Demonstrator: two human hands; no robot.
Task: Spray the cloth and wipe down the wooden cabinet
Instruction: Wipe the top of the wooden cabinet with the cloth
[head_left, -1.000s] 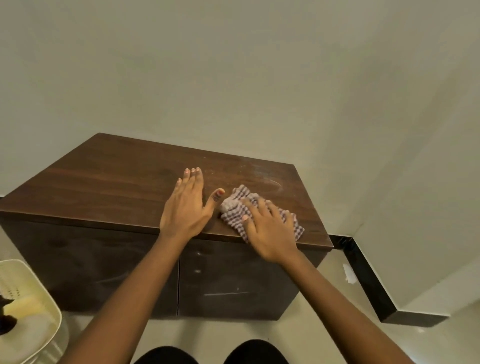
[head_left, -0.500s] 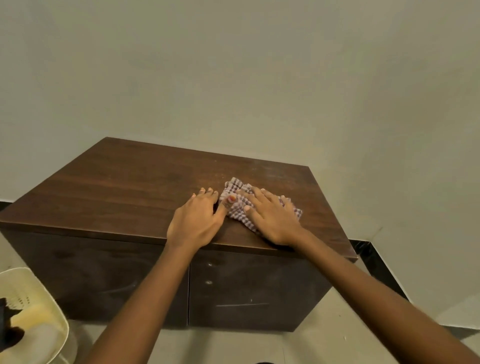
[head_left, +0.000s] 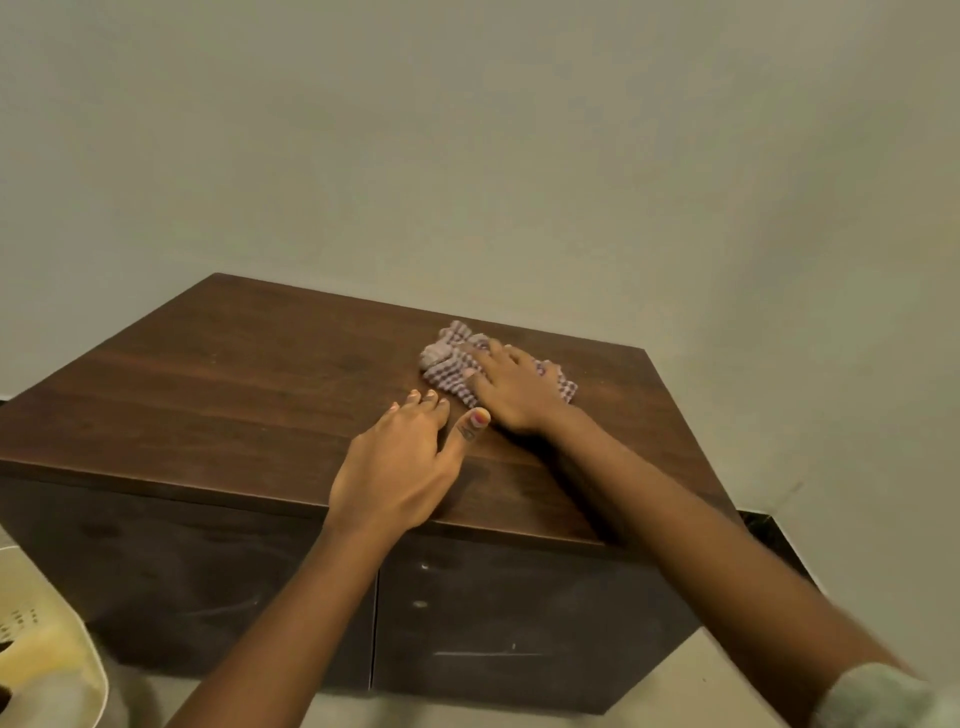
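Observation:
A dark wooden cabinet (head_left: 234, 374) stands against the wall, its top facing me. A crumpled checked cloth (head_left: 447, 366) lies on the right half of the top. My right hand (head_left: 517, 392) presses flat on the cloth, fingers spread over it and covering its middle. My left hand (head_left: 400, 462) rests on the cabinet top near the front edge, just left of the cloth, fingers curled and thumb stretched out, holding nothing. No spray bottle is in view.
Two dark cabinet doors (head_left: 493, 623) face me below the top. A cream plastic basket (head_left: 47, 644) sits on the floor at the lower left. A dark skirting strip (head_left: 769, 535) runs along the wall at the right.
My right hand has pushed the cloth away from the front edge toward the back of the cabinet top. My left hand has stayed near the front edge, its fingers curled in more.

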